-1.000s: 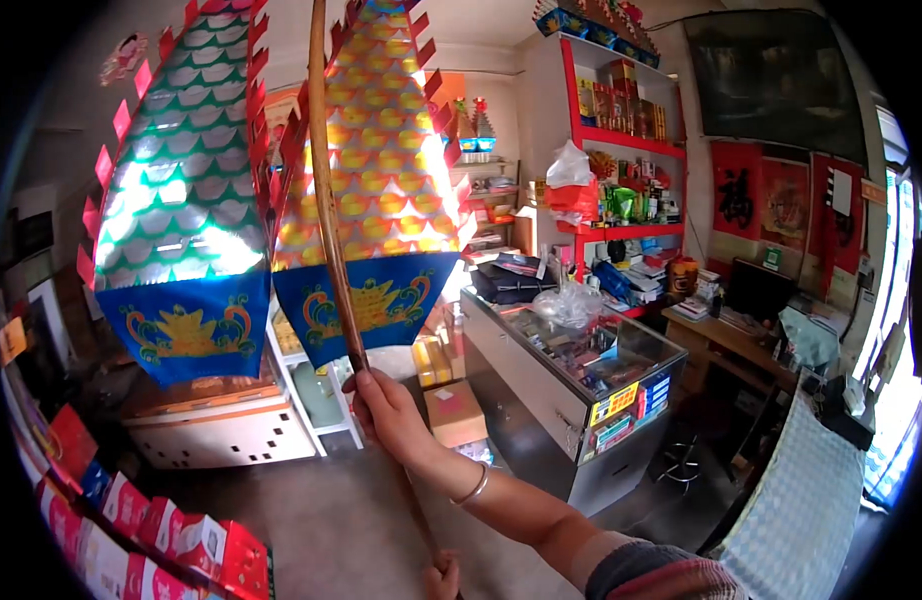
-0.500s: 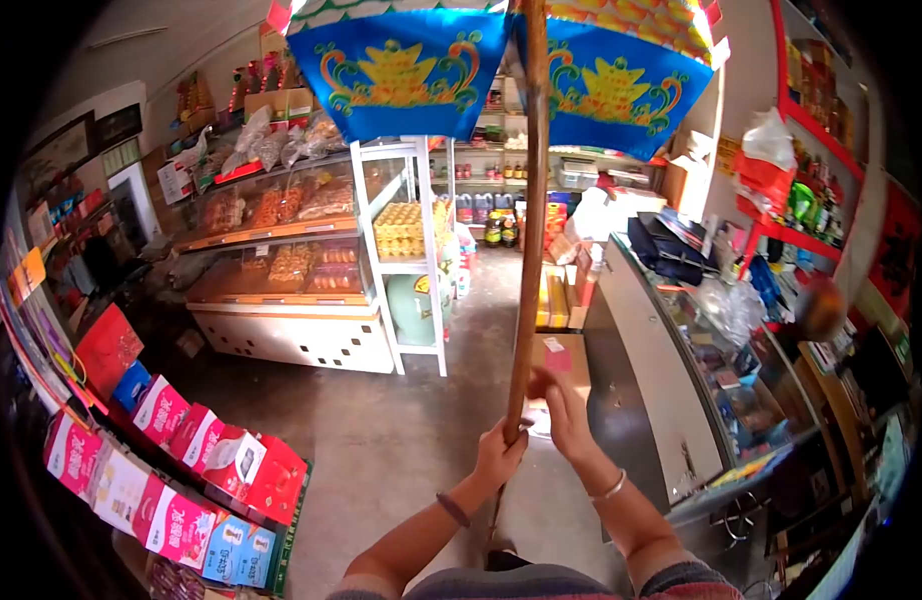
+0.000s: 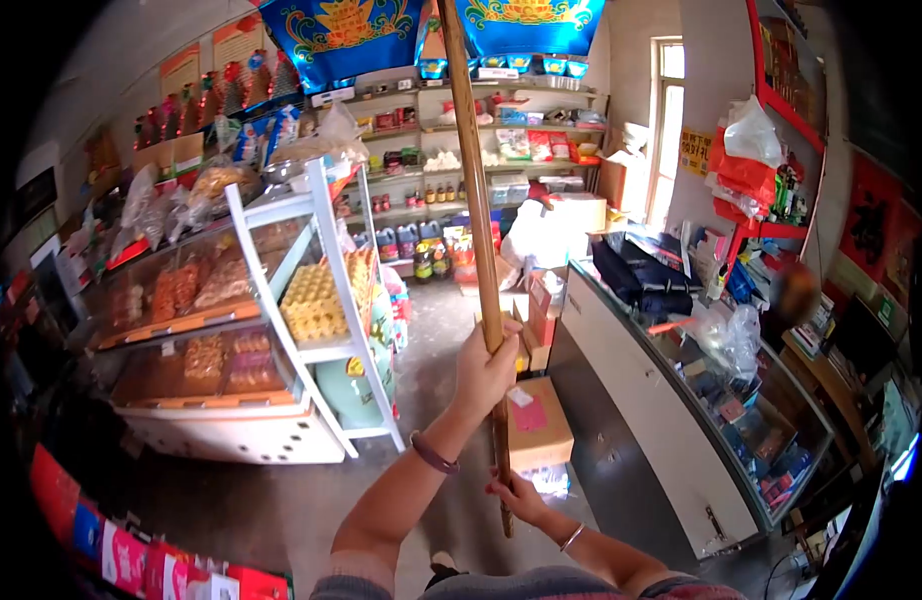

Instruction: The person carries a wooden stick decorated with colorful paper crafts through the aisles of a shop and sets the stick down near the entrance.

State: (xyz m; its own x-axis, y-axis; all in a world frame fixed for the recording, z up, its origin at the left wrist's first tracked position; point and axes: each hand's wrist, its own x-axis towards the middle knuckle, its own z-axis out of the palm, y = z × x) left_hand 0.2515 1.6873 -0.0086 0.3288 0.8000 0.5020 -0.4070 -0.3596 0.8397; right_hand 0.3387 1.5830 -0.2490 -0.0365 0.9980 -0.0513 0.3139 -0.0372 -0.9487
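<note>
A long wooden pole [image 3: 473,170] runs nearly upright through the middle of the head view. My left hand [image 3: 484,372] is wrapped round it at mid-height, a dark bracelet on the wrist. Lower down, my right hand [image 3: 519,497] grips the pole near its bottom end, with a light bangle on that wrist. Blue panels with gold patterns show on both sides of the pole's upper part, a left panel [image 3: 346,35] and a right panel [image 3: 531,22]. Their upper parts are out of view.
At the left stand a food display case [image 3: 221,435] and a white ladder [image 3: 299,290] with egg trays. A glass counter [image 3: 631,360] runs along the right. A cardboard box [image 3: 541,430] sits on the floor beside it. Stocked shelves [image 3: 421,128] line the back.
The view has moved forward towards the back shelves. My left hand is now higher on the pole, my right hand lower, near its end. The blue panels have shifted left and up.
</note>
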